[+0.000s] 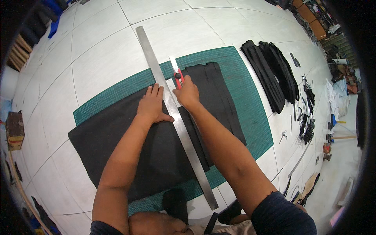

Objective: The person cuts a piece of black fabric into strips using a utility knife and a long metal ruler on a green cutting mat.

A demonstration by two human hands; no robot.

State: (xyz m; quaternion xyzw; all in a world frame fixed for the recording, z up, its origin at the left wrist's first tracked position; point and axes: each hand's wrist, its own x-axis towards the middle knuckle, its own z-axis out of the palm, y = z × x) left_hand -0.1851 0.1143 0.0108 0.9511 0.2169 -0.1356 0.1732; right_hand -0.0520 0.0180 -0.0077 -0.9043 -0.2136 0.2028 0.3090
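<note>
A long metal ruler (178, 119) lies slantwise across black fabric (117, 129) on a green cutting mat (252, 117). My left hand (150, 105) rests on the fabric with its fingers spread, fingertips and thumb against the ruler. On the ruler's right side, my right hand (188, 94) has its fingers closed about the lower end of a red and white utility knife (178, 75) with a black knob. Beside its thumb a white strip (171, 85) shows, partly hidden by the hand. Cut black fabric strips (213, 90) lie just right of my right hand.
Bundles of black strips (270, 74) lie on the white tiled floor (103, 58) right of the mat. Farther right are tangled black scraps (306, 121) and a small metal tool (283, 136). A box (15, 131) stands at the far left.
</note>
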